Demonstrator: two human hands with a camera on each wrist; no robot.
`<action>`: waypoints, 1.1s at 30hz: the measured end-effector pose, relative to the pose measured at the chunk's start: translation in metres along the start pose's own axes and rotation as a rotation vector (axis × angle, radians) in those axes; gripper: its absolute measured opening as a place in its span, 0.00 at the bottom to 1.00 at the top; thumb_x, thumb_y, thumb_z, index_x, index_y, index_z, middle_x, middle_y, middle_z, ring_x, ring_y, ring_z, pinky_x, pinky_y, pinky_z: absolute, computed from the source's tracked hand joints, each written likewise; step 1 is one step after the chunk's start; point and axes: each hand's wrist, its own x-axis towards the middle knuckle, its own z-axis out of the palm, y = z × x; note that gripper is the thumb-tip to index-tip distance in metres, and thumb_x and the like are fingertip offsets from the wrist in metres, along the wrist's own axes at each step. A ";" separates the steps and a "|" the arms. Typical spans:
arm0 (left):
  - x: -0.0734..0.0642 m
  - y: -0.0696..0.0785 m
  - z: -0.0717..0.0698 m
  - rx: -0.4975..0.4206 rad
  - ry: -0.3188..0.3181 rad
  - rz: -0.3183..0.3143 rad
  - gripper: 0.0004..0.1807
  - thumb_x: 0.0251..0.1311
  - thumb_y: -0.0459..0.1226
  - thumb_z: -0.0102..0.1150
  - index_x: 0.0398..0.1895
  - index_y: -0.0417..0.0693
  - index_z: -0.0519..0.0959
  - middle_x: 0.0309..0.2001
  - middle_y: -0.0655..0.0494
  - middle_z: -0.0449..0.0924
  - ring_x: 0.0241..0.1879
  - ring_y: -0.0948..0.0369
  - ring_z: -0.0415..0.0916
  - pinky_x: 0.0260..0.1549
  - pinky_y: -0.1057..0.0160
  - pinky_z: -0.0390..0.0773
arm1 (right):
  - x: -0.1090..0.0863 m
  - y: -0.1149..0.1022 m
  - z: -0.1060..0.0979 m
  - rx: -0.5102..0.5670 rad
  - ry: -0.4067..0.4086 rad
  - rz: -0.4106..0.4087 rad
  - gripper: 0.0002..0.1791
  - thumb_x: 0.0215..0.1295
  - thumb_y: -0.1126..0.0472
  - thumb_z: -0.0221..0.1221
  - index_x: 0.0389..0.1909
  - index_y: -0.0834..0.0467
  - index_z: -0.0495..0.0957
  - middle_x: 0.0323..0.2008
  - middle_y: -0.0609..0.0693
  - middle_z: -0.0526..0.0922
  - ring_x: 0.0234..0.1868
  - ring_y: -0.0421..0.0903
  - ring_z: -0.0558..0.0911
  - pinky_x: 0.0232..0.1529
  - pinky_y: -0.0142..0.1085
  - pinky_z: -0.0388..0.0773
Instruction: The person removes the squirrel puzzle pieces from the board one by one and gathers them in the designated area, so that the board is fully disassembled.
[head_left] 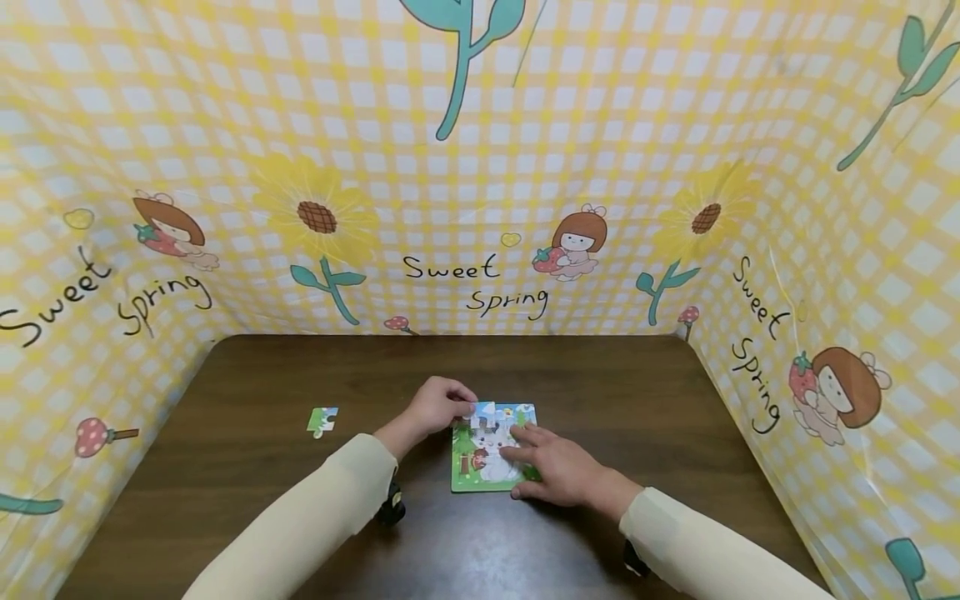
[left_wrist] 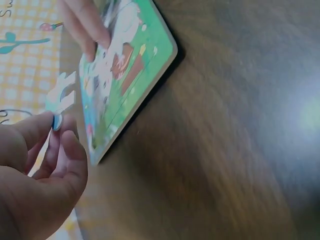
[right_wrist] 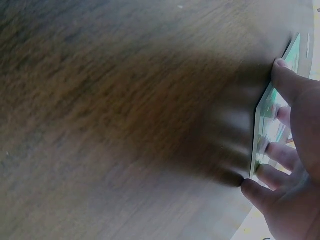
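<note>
A jigsaw puzzle board [head_left: 489,482] with a green border and a white animal picture lies on the table. My left hand [head_left: 437,406] pinches a puzzle piece [head_left: 483,413] between thumb and fingers, over the board's upper left part. In the left wrist view the held piece [left_wrist: 62,93] is seen apart from the board [left_wrist: 150,65], its knobs and notches outward. My right hand [head_left: 562,467] lies at the board's right side with fingers spread, some of them on the picture. In the right wrist view its thumb [right_wrist: 286,80] touches the board's edge.
Another loose puzzle piece [head_left: 322,422], green and blue, lies on the brown wooden table [head_left: 300,500] left of the board. Yellow checked cloth [head_left: 465,183] walls the table at the back and both sides.
</note>
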 end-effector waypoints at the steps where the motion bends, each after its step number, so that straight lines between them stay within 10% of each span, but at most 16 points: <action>1: -0.002 0.000 -0.005 0.009 0.002 0.002 0.04 0.66 0.33 0.66 0.41 0.44 0.88 0.37 0.52 0.83 0.34 0.53 0.79 0.32 0.59 0.80 | 0.000 0.000 0.000 0.004 0.001 -0.001 0.37 0.68 0.34 0.61 0.74 0.44 0.70 0.78 0.56 0.61 0.78 0.59 0.61 0.70 0.52 0.69; 12: -0.014 -0.021 -0.074 0.141 0.067 0.048 0.06 0.67 0.31 0.64 0.43 0.41 0.87 0.38 0.49 0.84 0.37 0.51 0.79 0.32 0.61 0.78 | -0.003 -0.001 -0.001 0.004 0.032 -0.012 0.37 0.67 0.36 0.62 0.73 0.46 0.71 0.78 0.57 0.62 0.78 0.59 0.62 0.70 0.52 0.69; 19: -0.022 -0.044 -0.114 0.260 0.059 -0.030 0.06 0.68 0.33 0.63 0.43 0.40 0.86 0.39 0.49 0.85 0.38 0.56 0.78 0.37 0.59 0.78 | -0.001 -0.003 -0.001 -0.005 0.031 -0.015 0.37 0.66 0.35 0.63 0.73 0.46 0.71 0.78 0.57 0.63 0.78 0.59 0.62 0.69 0.52 0.70; 33: -0.033 -0.072 -0.141 0.432 0.025 -0.040 0.05 0.62 0.31 0.66 0.39 0.39 0.88 0.36 0.49 0.88 0.37 0.55 0.80 0.38 0.54 0.79 | -0.001 -0.002 0.000 -0.027 0.025 -0.015 0.38 0.67 0.34 0.62 0.74 0.45 0.71 0.78 0.56 0.63 0.78 0.58 0.63 0.69 0.51 0.71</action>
